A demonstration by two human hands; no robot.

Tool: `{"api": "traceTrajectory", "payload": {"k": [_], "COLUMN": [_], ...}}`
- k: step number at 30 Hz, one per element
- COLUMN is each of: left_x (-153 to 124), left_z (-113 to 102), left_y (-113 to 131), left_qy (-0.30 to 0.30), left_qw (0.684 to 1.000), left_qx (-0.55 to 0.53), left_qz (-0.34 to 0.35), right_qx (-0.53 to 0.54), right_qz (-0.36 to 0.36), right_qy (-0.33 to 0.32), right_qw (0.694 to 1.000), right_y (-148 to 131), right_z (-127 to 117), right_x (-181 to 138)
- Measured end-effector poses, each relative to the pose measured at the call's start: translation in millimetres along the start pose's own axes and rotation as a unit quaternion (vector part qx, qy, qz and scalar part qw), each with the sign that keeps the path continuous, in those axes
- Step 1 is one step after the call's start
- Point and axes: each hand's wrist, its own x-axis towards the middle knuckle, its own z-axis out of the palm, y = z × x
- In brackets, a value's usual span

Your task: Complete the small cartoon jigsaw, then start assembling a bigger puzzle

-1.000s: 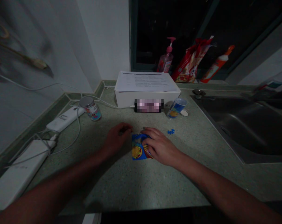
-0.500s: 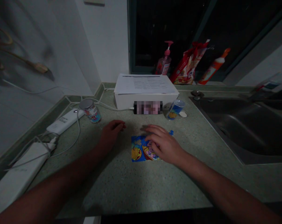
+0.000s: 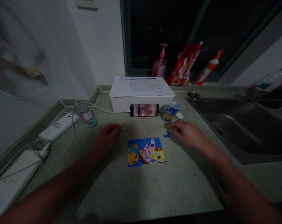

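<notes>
Puzzle [image 3: 147,155] on counter [image 3: 136,189], the clock face centred on the puzzle with 12 toward the window [image 3: 169,34]. The puzzle lies flat, a near-rectangle wider than deep, its ground a strong blue and its edge at 6 o'clock slightly uneven. Within the design, a pink star-shaped figure with open mouth rises toward 1 o'clock; a yellow square figure, also open-mouthed, sits toward 4 o'clock; a brown boat runs beneath the pink figure, and a yellow burger fills the corner at 8 o'clock. A dull, irregular grey-green patch shows at 10 o'clock; whether print or gap cannot be told.

A loose blue bit [image 3: 167,135], knobbed in outline, lies apart from the puzzle at 2 o'clock; one piece or several cannot be told.

Right hand [image 3: 187,133], at 2 o'clock: just beyond the blue bit, fingers bent inward; whether the tips meet or pinch anything cannot be told. Left hand [image 3: 107,136], at 10 o'clock: clear of the puzzle, fingers loosely curled; thumb contact and contents cannot be told.

Can [image 3: 170,112], blue, at 1 o'clock; phone [image 3: 144,110], at 12, before a white box [image 3: 141,101]; jar [image 3: 87,117], at 10.
</notes>
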Motion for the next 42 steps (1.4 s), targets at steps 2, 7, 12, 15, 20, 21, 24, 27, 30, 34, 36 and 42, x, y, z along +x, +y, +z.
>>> {"api": "traceTrajectory", "payload": {"k": [2,7,12,15,20,21,24,27,30,34,36,42], "left_x": [-0.2,0.0,0.2,-0.1,-0.9,-0.9,-0.3,0.3,0.4,0.0,-0.4,-1.0], "left_z": [-0.5,-0.7,0.2,0.4,0.0,0.0,0.3,0.5,0.4,0.1,0.2,0.5], "left_y": [0.1,-0.3,-0.2,-0.2,-0.4,-0.5,-1.4,-2.4,-2.5,-1.6,-1.2,-0.7], "left_qy": [0.0,0.001,-0.001,-0.001,-0.003,-0.005,-0.005,-0.003,-0.005,-0.007,-0.007,-0.008], "left_qw": [1.0,1.0,1.0,1.0,1.0,1.0,1.0,1.0,1.0,0.999,1.0,1.0], "left_qx": [-0.002,0.019,0.017,0.014,0.025,0.026,0.02,0.02,0.027,0.029,0.027,0.017], "left_qz": [0.001,0.009,0.003,0.003,0.017,0.016,0.01,0.008,0.011,0.015,0.012,0.01], "right_qx": [-0.007,-0.017,-0.01,-0.022,-0.035,-0.035,-0.034,-0.029,-0.024,-0.021,-0.019,-0.021], "right_qz": [0.004,0.017,0.009,0.019,0.002,0.001,0.003,0.007,0.011,0.029,0.03,0.031], "right_qy": [-0.02,-0.054,-0.065,-0.071,-0.04,-0.037,-0.04,-0.05,-0.056,-0.067,-0.069,-0.073], "right_qw": [1.0,0.998,0.998,0.997,0.999,0.999,0.999,0.998,0.998,0.997,0.997,0.997], "right_y": [1.4,-1.1,-4.0,-5.0,-1.8,-1.0,0.7,0.9,0.7,1.0,1.0,-3.1], "right_z": [1.3,8.2,8.3,9.0,14.2,14.9,15.9,15.8,15.7,15.4,15.1,11.3], "right_x": [-1.7,-4.2,-5.5,-5.8,-6.1,-6.1,-5.5,-4.5,-3.8,-4.1,-4.6,-5.1]}}
